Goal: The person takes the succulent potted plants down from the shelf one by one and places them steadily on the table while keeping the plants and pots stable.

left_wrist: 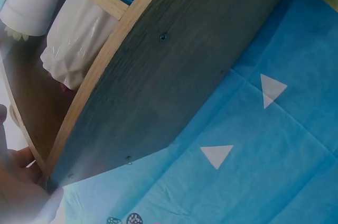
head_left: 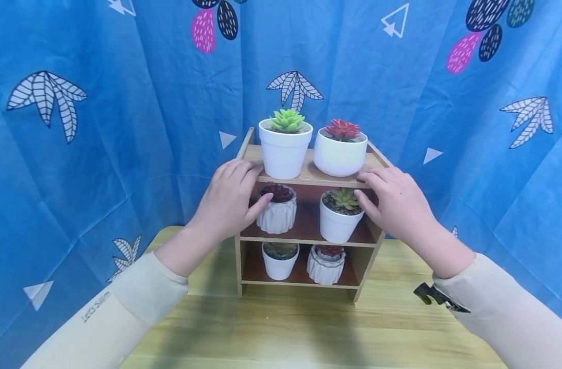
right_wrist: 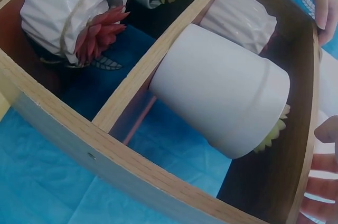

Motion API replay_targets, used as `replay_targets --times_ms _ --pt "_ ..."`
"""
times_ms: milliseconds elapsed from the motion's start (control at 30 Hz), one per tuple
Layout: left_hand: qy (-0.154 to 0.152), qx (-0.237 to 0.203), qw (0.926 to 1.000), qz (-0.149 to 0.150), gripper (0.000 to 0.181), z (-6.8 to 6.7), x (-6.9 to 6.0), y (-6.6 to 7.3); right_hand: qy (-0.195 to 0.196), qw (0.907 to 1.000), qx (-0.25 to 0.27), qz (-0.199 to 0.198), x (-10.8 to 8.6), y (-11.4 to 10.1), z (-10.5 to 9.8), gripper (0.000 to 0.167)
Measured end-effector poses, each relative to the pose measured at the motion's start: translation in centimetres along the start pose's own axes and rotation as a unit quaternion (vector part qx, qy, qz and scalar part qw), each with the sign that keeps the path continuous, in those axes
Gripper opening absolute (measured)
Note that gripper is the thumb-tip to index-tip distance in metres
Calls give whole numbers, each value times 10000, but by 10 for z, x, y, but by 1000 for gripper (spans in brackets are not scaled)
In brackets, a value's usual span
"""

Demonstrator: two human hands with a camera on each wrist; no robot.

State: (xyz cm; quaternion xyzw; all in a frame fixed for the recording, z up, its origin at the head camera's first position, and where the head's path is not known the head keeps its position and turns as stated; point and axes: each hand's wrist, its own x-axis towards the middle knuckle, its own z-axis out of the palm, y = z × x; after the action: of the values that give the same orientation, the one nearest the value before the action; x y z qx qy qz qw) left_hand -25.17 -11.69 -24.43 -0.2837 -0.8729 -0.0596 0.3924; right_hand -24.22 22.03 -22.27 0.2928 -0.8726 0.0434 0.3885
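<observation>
Wooden shelf (head_left: 308, 210), left hand (head_left: 230, 197) and right hand (head_left: 398, 202) touching it, fingers (head_left: 244, 169) parted from thumbs (head_left: 259, 206), 2 white pots (head_left: 285, 154) between, curtain (head_left: 368, 66) behind

The person wears off-white long sleeves, the left sleeve (head_left: 128, 302) bearing dark lettering (head_left: 96, 306), the right sleeve (head_left: 506, 307) a black clip (head_left: 451, 303).

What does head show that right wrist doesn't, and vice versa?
Head only: the bright green plant and red plant above the top board, plus the black clip at the right sleeve.

Right wrist only: the outer face of the right side panel, with what looks like a screw.

Both: left hand, right hand, blue curtain, and the middle-left pot, middle-right pot, lower-left pot and lower-right pot.
</observation>
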Motion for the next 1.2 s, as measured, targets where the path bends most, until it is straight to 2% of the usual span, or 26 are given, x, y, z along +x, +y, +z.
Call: replay_targets --times_ms 600,1033,1200 --pt "-50 204 9997 -100 63 0 7 3 112 9999 -41 53 2 8 9 37" --pt "-233 247 9990 -291 66 1 12 4 -236 9993 -104 274 4 9 10 44" --pt "-240 341 9988 -276 65 3 14 5 -324 9990 -150 279 5 9 10 45"
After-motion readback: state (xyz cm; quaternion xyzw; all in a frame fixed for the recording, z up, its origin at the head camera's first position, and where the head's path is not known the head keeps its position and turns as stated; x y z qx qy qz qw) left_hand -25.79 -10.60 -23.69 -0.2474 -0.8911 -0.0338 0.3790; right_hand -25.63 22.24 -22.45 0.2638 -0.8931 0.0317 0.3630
